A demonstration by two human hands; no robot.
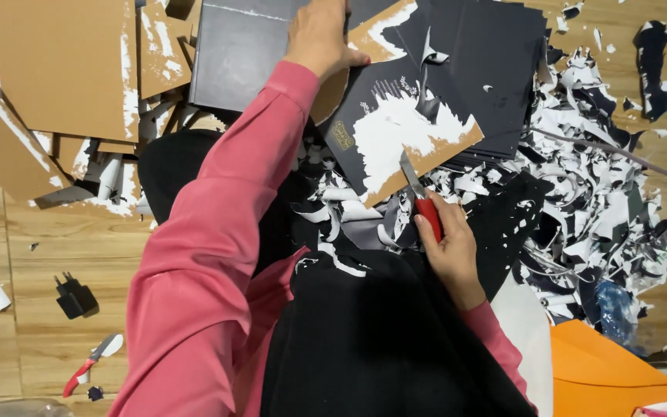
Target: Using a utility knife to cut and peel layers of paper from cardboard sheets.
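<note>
1. The dark board (395, 116) lies tilted on a stack of dark sheets (496, 69), its covering partly scraped to white and brown.
2. The right hand (451, 249) is clamped on a red-handled scraper (420, 193), blade at the board's lower edge.
3. The left hand (319, 35) presses flat on the board's top.
4. Torn paper scraps (596, 193) lie to the right.

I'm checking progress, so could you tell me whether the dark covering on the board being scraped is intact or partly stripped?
Partly stripped: the board shows bare white and brown patches.
</note>
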